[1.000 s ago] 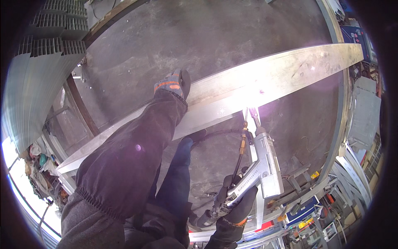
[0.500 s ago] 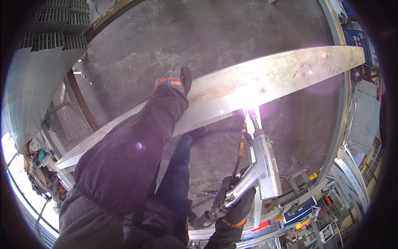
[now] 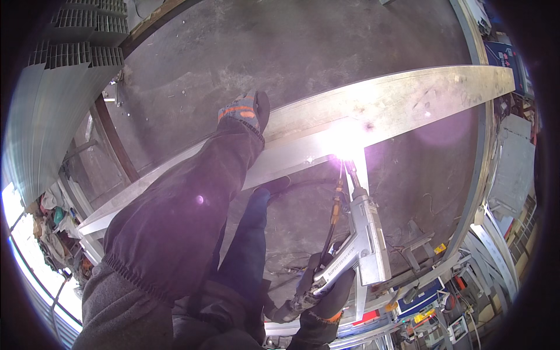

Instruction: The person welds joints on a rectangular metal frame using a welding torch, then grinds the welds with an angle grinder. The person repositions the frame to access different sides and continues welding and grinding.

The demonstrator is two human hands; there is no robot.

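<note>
While a bright white-violet flare burns at the centre of the frame, 2 gloved hands at work on 1 long metal beam (image 3: 408,105). Beam: pale, flat, running from lower left to upper right across a grey floor (image 3: 245,52), with a short cross piece (image 3: 360,169) meeting it at the flare. Left hand (image 3: 242,111), upper middle of the frame: dark glove with orange and grey trim, pressed flat on the beam's upper edge, fingers spread and holding nothing, dark sleeve behind it filling the lower left. Right hand (image 3: 324,300), lower middle: black glove with orange cuff, closed tight around the handle of a silver welding gun (image 3: 364,239). Gun nozzle pointing up, tip at the flare where cross piece and beam join; dark cable (image 3: 331,233) just beside the gun barrel. Dark trouser leg and shoe (image 3: 274,185) below the beam, between the 2 arms. Stacked ribbed metal sheets (image 3: 64,76) in the upper left. Cluttered racks and coloured boxes along the lower right rim, too small to tell apart.
</note>
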